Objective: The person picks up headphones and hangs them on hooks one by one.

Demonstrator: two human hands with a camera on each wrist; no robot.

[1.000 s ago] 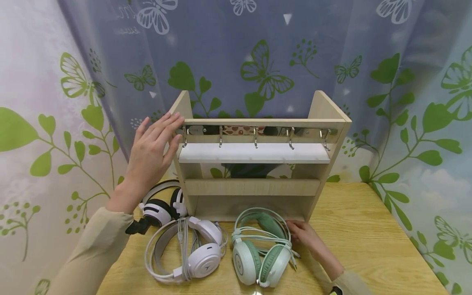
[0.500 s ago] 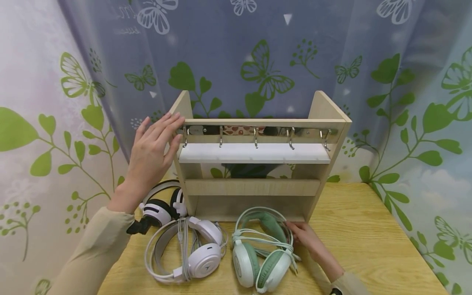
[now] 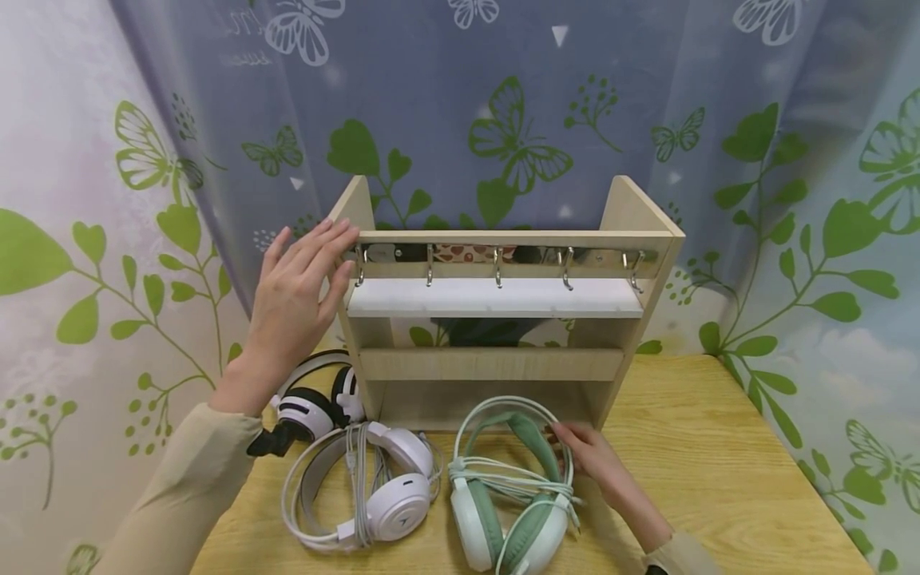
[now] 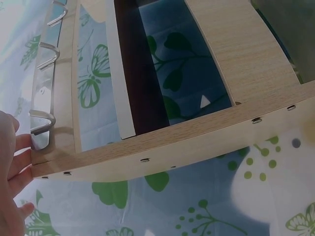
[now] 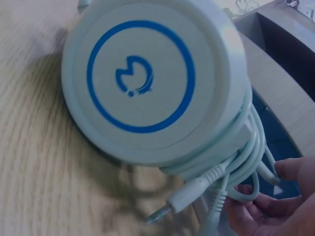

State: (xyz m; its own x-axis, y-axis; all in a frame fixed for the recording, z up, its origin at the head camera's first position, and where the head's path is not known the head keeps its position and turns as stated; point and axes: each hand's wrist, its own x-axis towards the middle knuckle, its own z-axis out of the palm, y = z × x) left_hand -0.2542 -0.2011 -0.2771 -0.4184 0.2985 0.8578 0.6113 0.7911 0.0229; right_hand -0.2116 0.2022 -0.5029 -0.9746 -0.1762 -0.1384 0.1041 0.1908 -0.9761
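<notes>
My left hand rests with extended fingers on the top left corner of a wooden rack. The left wrist view shows its fingertips at the rack's edge beside a metal hook. My right hand holds the right side of the headband of mint-green headphones, which are tipped up in front of the rack. Thumb and fingers close around the band in the right wrist view, near the bundled cable and its plug. White headphones wrapped in their cable lie to the left.
Black-and-white headphones lie behind the white pair, against the rack's left side. Several metal hooks line the rack's upper bar, above a white shelf. A patterned curtain hangs behind the wooden table.
The mint-green headphones' headband has risen and tilted more upright, with my right hand moving up slightly alongside it. My left hand stays on the rack corner.
</notes>
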